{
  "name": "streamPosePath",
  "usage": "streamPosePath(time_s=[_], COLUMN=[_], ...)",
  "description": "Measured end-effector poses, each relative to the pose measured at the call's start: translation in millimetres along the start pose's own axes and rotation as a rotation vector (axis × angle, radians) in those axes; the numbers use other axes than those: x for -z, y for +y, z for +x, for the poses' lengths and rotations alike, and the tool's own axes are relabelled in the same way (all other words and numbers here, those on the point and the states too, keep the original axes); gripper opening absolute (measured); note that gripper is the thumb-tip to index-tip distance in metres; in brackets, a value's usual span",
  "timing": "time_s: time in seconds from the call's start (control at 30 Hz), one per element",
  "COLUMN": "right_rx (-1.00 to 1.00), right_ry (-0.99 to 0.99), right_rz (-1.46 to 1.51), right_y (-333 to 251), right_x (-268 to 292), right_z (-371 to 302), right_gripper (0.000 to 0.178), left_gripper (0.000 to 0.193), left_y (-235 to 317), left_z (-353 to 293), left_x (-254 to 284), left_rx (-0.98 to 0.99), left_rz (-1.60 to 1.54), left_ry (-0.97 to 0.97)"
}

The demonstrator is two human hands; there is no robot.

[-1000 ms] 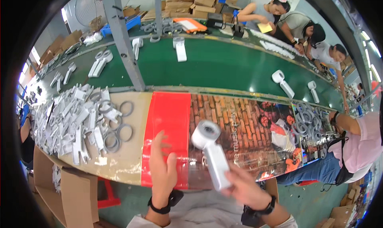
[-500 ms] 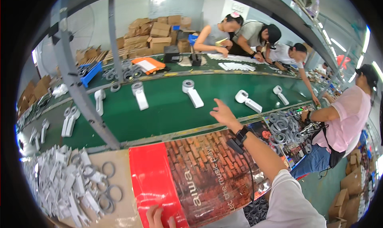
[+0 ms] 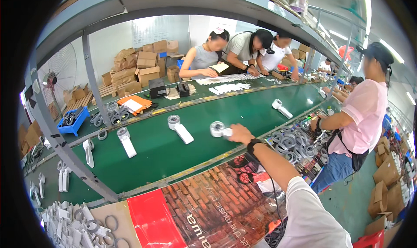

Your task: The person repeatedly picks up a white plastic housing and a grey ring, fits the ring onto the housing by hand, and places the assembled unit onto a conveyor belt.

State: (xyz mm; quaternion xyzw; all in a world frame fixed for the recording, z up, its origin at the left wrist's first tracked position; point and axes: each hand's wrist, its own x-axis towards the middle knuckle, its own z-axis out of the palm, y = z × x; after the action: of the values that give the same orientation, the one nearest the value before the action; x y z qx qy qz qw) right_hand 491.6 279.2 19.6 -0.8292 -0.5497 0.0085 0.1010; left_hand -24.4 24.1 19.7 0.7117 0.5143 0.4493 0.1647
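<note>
My right hand [image 3: 240,134] reaches out over the green conveyor belt [image 3: 152,149], its fingers closed round the handle of a white handheld fan [image 3: 217,129]. This fan has a round head with a grey ring, and the hand covers most of its handle. To its left on the belt lies a similar white fan [image 3: 181,130], with another fan [image 3: 126,142] beyond it. One more fan [image 3: 282,108] lies farther right. My left hand is out of view.
Below the belt, a glossy printed sheet [image 3: 217,200] covers the bench. White plastic parts [image 3: 71,228] and grey rings [image 3: 110,222] pile up at lower left. More grey rings [image 3: 289,141] lie near a co-worker in pink [image 3: 362,104]. A metal post [image 3: 58,139] stands at left; several people work across the belt.
My right hand has gone from hovering open over the belt to gripping a fan's handle. My left hand, earlier on the red part of the sheet, has left view. The view has shifted.
</note>
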Motion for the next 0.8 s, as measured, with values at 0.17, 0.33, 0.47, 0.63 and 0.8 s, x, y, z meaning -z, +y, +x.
streamPosePath(time_s=[0.17,0.33,0.47,0.63,0.8], right_rx=[0.348,0.865,0.889,0.309,0.022], right_ry=[-0.140,-0.390,-0.450,0.180,0.154], right_rz=[0.368,0.266,0.598,0.086,-0.168], right_y=[-125,-173,-130,11,91], right_x=[61,88,87,58,36], right_z=[-126,-316,-356,-272,-292], right_gripper=[0.044,0.050,0.058,0.027,0.021], left_gripper=[0.064,0.075,0.075,0.077,0.087], left_y=[-2,49,53,48,55], left_z=[-1,20,9,-4,-17], left_x=[-5,-53,-49,-26,-23], left_rx=[0.080,0.018,0.254,0.352,0.320], left_rz=[-0.057,-0.810,-0.696,-0.749,-0.973], left_ry=[-0.007,0.213,0.119,-0.113,-0.260])
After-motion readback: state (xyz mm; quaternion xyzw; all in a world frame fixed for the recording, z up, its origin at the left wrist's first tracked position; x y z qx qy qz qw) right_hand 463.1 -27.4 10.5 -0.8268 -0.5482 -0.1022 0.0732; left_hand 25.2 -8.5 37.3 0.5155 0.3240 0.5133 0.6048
